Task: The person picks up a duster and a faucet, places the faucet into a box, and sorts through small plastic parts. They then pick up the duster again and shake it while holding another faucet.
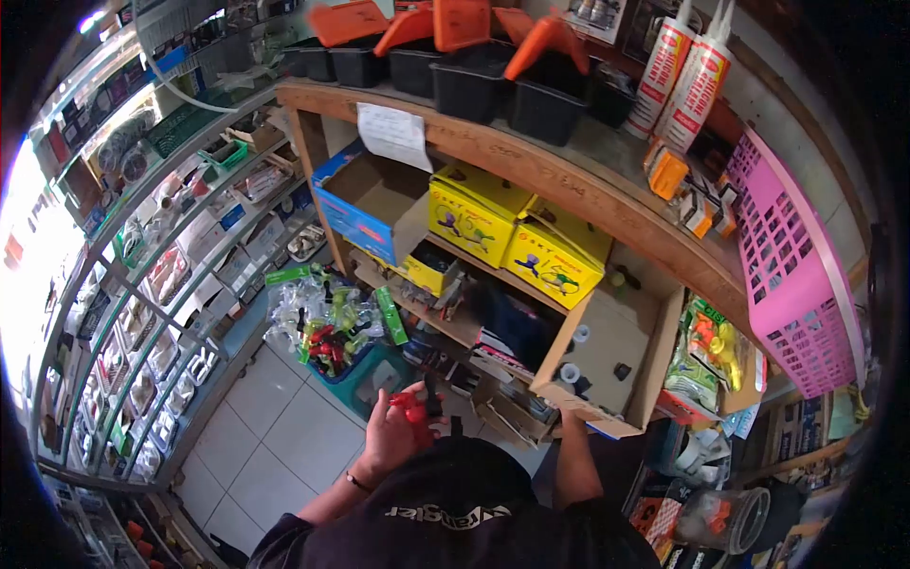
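My left hand (387, 438) is raised in front of my body, its fingers closed round a red and black plastic piece (411, 413) whose exact kind I cannot make out. Just beyond it stands a teal basket (365, 381), heaped with bagged plastic fittings (327, 318) in clear, red and yellow-green under green header cards. On the other side, my right hand (573, 425) grips the front lower edge of an open cardboard box (611, 327). That box sticks out from the shelf, with a few small white and black pieces inside. My right fingers are partly hidden beneath it.
A wooden shelf (512, 147) holds black bins (550, 109) with orange lids, silicone sealant tubes (687, 90) and a pink basket (796, 275). Below sit a blue box (355, 218) and yellow boxes (559, 256). Stocked racks (180, 275) line the left, beside a tiled floor (275, 417).
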`<state>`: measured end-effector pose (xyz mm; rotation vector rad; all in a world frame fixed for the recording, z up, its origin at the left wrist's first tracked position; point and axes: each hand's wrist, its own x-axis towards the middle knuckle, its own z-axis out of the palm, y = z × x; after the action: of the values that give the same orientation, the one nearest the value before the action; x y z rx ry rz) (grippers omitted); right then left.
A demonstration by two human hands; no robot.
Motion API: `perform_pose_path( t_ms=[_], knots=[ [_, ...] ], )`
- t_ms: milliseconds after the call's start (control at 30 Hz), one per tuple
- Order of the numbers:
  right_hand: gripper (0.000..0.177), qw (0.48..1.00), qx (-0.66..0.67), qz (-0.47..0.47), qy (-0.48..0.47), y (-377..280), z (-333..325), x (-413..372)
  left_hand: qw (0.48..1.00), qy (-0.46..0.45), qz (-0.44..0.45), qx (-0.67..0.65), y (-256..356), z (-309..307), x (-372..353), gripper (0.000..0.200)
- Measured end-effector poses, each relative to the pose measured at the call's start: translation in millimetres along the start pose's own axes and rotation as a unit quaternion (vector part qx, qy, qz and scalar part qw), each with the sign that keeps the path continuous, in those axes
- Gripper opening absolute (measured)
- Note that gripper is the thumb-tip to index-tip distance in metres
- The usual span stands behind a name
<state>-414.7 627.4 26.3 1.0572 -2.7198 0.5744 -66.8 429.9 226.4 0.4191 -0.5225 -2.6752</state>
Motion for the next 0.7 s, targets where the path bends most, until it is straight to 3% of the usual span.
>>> perform_pose_path(
  t_ms=[267,400,533,600,633,667,700],
  knots=[
    [0.021,0.998,0.049,-0.039,0.006,-12.0,-48.2,-11.6,0.996,-0.057,0.001,0.070,-28.9,31.5,42.1,0.044],
    [0.022,0.996,0.075,-0.039,0.003,-54.7,-71.8,6.4,0.993,-0.034,0.004,0.112,-31.9,39.4,51.3,0.039],
    [0.024,0.996,0.090,-0.027,-0.010,-91.5,-83.6,-26.4,0.983,-0.027,-0.021,0.178,-21.9,31.2,61.3,0.037],
    [0.032,0.999,0.027,-0.029,-0.022,-104.7,-111.7,-56.1,0.959,0.053,0.014,0.279,-17.4,57.5,69.2,0.043],
    [0.034,0.960,0.191,-0.057,-0.196,-101.5,-132.9,-62.4,0.957,0.024,0.027,0.289,-15.4,61.3,75.1,0.041],
    [0.036,0.864,0.347,-0.082,-0.357,-97.6,-153.1,-68.9,0.953,-0.003,0.041,0.300,-13.3,64.5,79.9,0.040],
    [0.036,0.866,0.347,-0.076,-0.353,-98.2,-167.3,-74.7,0.953,-0.008,0.036,0.301,-11.0,73.0,83.9,0.040]
  ],
)
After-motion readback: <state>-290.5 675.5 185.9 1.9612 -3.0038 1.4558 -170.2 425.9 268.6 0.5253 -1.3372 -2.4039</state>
